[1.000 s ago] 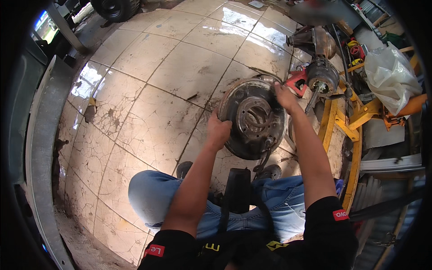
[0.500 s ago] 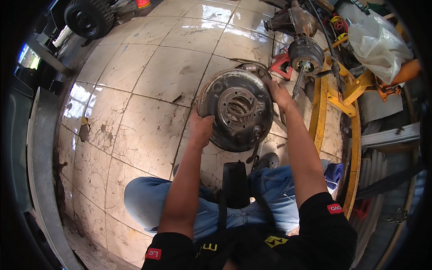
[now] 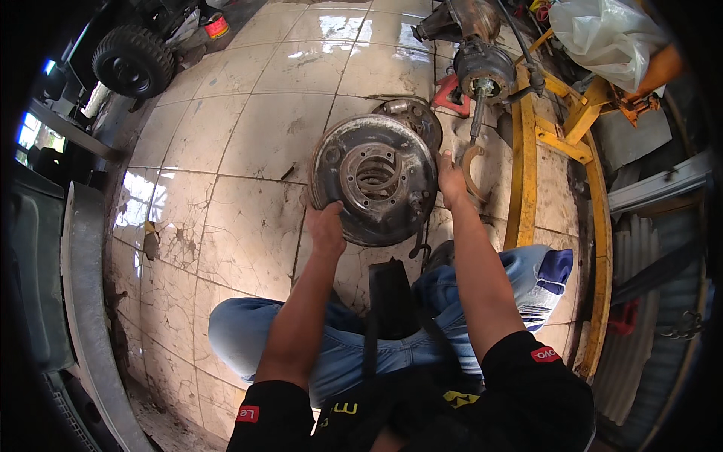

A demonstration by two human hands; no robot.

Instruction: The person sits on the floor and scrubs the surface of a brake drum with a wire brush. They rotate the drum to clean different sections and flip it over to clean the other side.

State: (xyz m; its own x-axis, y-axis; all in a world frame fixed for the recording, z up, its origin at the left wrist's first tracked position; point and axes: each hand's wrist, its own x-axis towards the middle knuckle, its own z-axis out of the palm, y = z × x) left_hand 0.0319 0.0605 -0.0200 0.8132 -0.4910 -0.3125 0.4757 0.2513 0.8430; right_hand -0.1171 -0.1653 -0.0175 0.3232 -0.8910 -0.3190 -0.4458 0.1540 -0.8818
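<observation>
Between my hands is a round brake backing plate (image 3: 324, 162), black and rust-streaked, with a ring of bolt holes around its open centre. My left hand (image 3: 325, 224) grips its lower-left rim, thumb on the face. On the opposite edge, my right hand (image 3: 450, 182) holds the rim; some of its fingers are hidden behind. A short dark cable (image 3: 419, 242) hangs from the plate's lower right. Through the centre hole, curved metal shows. Just beyond lies a second round brake part (image 3: 423, 120), partly covered. Right of my right hand, a curved brake shoe (image 3: 473, 173) rests on the tiles.
A rusty axle (image 3: 476, 30) with its hub end (image 3: 486, 71) stands at the far right, near a red stand (image 3: 449, 96). Yellow metal framing (image 3: 521, 177) runs along my right. A vehicle tyre (image 3: 132, 62) and a red can (image 3: 216, 27) are far left.
My view has swung slightly. The plate and both hands have shifted a little left, and my right hand sits lower on the rim. The part behind and the brake shoe show more.
</observation>
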